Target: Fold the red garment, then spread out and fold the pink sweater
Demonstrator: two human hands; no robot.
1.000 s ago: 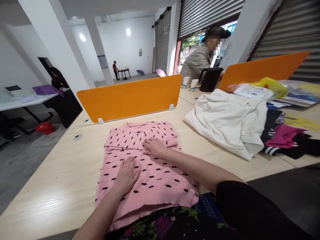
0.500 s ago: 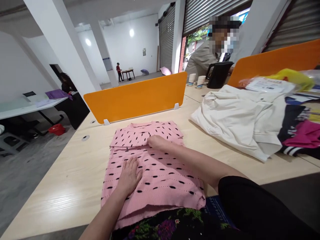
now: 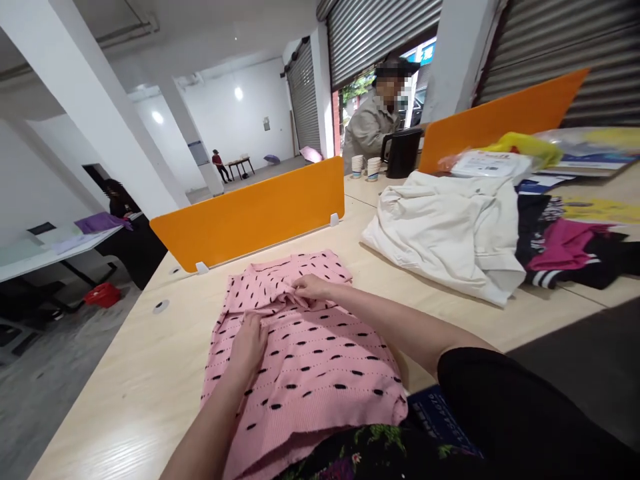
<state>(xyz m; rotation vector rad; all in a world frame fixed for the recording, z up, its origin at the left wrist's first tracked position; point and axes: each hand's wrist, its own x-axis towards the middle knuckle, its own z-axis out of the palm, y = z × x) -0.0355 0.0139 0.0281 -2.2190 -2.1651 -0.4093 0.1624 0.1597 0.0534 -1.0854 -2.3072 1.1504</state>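
Note:
A pink knitted sweater (image 3: 310,363) with black dashes lies in front of me, its upper part folded over near the neckline. My right hand (image 3: 311,289) pinches the folded layer close to its middle, and the cloth bunches up under the fingers. At the left part of the same fold, my left hand (image 3: 249,343) has its fingers curled onto the edge of the cloth. The fingertips of that hand are partly hidden. The ribbed hem of the sweater lies nearest to my body.
A white garment (image 3: 445,233) lies to the right, beside black and magenta clothes (image 3: 567,247). Behind stand an orange divider (image 3: 255,217), paper cups (image 3: 373,169) and a black jug (image 3: 403,153). A person in grey (image 3: 373,127) is beyond the table (image 3: 125,380).
My left hand has moved up from lying flat on the sweater to the fold, its fingers now curled. My right hand has lifted and bunched the folded layer. The view has shifted to the right.

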